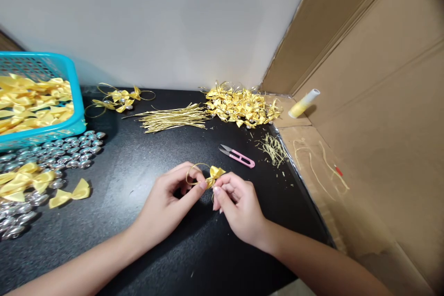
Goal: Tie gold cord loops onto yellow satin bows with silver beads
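Thumb and fingers of my left hand [169,196] are closed on a small yellow ribbon bow [217,173]. A thin gold cord [188,172] makes a loop standing up beside the bow, over my left fingers. Close against the bow's right side, my right hand [240,203] is closed in a pinch. A bit of cord shows at its fingertips, but most of what they grip is hidden. Beyond both hands, pink-handled thread snips [243,159] lie on the black table [166,259].
A turquoise basket [79,101] of yellow bows stands left, with silver beads [74,150] and loose bows [71,194] before it. Gold cords [173,118], finished bow pieces [239,106] and cord scraps [274,150] lie farther back. Cardboard [374,101] borders the right, near a tube [304,103].
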Action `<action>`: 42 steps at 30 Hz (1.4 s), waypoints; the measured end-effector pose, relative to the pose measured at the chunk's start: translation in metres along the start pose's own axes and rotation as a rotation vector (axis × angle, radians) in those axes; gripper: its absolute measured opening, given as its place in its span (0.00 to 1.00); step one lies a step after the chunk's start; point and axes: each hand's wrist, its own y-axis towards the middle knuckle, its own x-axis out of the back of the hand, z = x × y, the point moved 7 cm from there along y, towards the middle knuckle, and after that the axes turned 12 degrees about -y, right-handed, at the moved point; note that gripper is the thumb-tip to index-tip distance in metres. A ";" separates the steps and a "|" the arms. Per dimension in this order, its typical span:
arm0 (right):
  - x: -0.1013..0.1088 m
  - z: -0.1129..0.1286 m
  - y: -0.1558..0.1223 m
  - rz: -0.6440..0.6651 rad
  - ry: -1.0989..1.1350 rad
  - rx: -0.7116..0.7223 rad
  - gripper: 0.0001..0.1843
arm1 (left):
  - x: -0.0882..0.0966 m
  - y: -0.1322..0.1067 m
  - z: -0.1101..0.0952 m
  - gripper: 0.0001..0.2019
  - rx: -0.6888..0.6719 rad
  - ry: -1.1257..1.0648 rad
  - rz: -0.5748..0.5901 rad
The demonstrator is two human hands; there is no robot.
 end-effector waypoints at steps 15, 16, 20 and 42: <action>-0.001 -0.003 0.001 0.009 -0.015 0.015 0.05 | -0.002 0.004 0.014 0.09 0.214 -0.303 -0.036; -0.001 -0.002 0.001 0.011 -0.015 0.020 0.05 | -0.002 0.004 0.015 0.09 0.222 -0.307 -0.031; -0.002 -0.001 0.000 0.022 -0.006 0.028 0.05 | -0.006 0.004 0.017 0.09 0.247 -0.335 0.017; -0.006 -0.005 0.001 0.080 0.179 -0.037 0.08 | 0.008 -0.005 -0.021 0.11 -0.354 -0.028 0.091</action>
